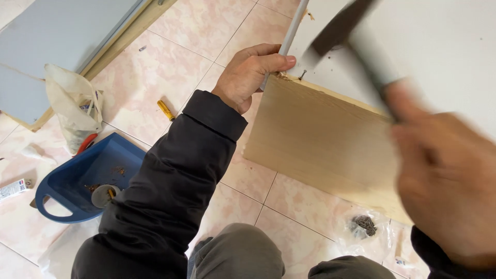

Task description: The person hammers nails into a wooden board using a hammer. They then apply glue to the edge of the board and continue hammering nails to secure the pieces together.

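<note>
My left hand (247, 75) grips the corner of a pale wooden panel (315, 137) where it meets a white board (439, 46), thumb close to a nail (302, 75) sticking out of the board's edge. My right hand (447, 191), blurred by motion, holds a hammer (356, 39) whose dark head hangs just above the nail. A grey edge strip (290, 31) runs along the white board's left side, under my left fingers.
A blue plastic basin (82, 178) with a small cup and bits lies on the tiled floor at left. Beside it are a white plastic bag (72, 106), a yellow wall plug (166, 110), a grey panel (57, 41), and a bag of screws (364, 225).
</note>
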